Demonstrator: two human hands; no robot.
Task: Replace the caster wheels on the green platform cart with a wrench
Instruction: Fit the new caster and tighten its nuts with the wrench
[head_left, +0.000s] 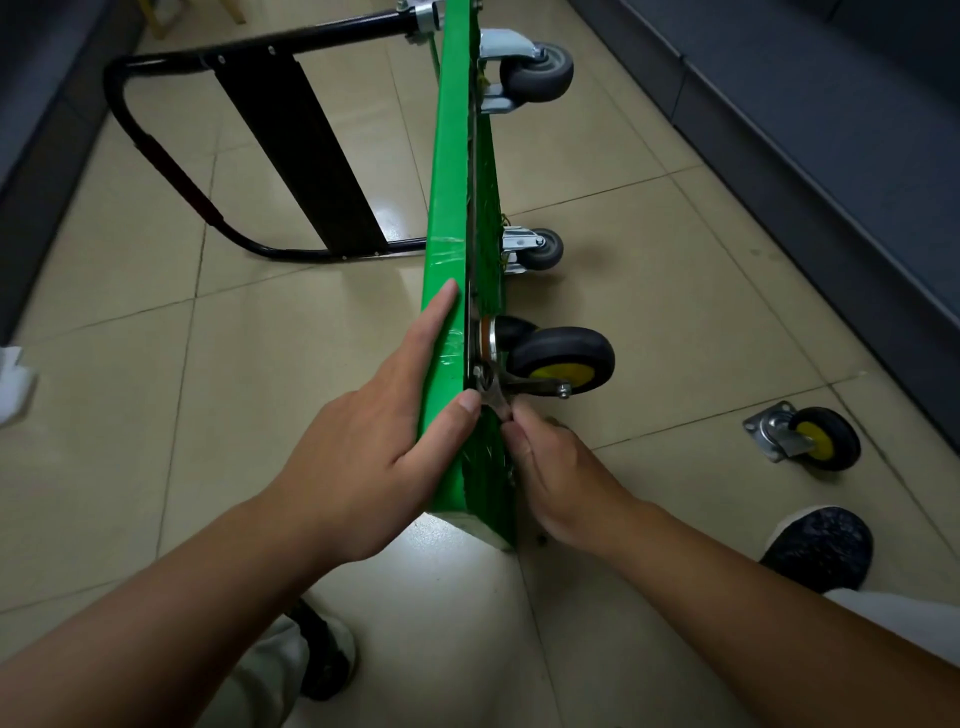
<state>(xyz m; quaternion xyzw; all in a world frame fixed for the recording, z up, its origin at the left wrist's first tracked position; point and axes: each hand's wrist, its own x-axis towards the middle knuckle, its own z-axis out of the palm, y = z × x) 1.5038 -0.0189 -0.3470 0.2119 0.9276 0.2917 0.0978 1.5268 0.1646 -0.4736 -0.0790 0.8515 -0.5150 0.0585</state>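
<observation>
Green platform cart (447, 218) on edge, wrench (491, 397) at the near caster

Steel sat in the right hand (561, 483): its fingertips pinched the short handle of the wrench, whose head lay against the cart's underside at the mounting plate of the yellow-hubbed caster (563, 361). The wrench's long axis ran from those fingers up and away, close along the underside. The fastener therefore lay just beyond the grip and a little to its left. The bolt itself was hidden.

The left hand (374, 441) lay flat on the deck side, fingers straight along the green face and thumb over the top edge just beside the wrench head. It held nothing and seemed to be steadying the cart. The right hand was plainly the nearer to the fastener. Any swing of the wrench would, in my judgement, have to pass through the narrow gap between the underside and the caster's fork.

Counted:
- One cart, tipped on its long side on the tiled floor (649, 286), its black handle (296, 156) out to the left.
- One wrench.
- Four casters. The far grey caster (537, 73) and the nearer grey caster (540, 249) were fixed farther along the underside, and the yellow-hubbed one was fixed at the near end. The loose caster (808, 439), also yellow-hubbed, lay on the floor well apart to the right.

A dark rounded shape just behind the near caster could not be made out
</observation>
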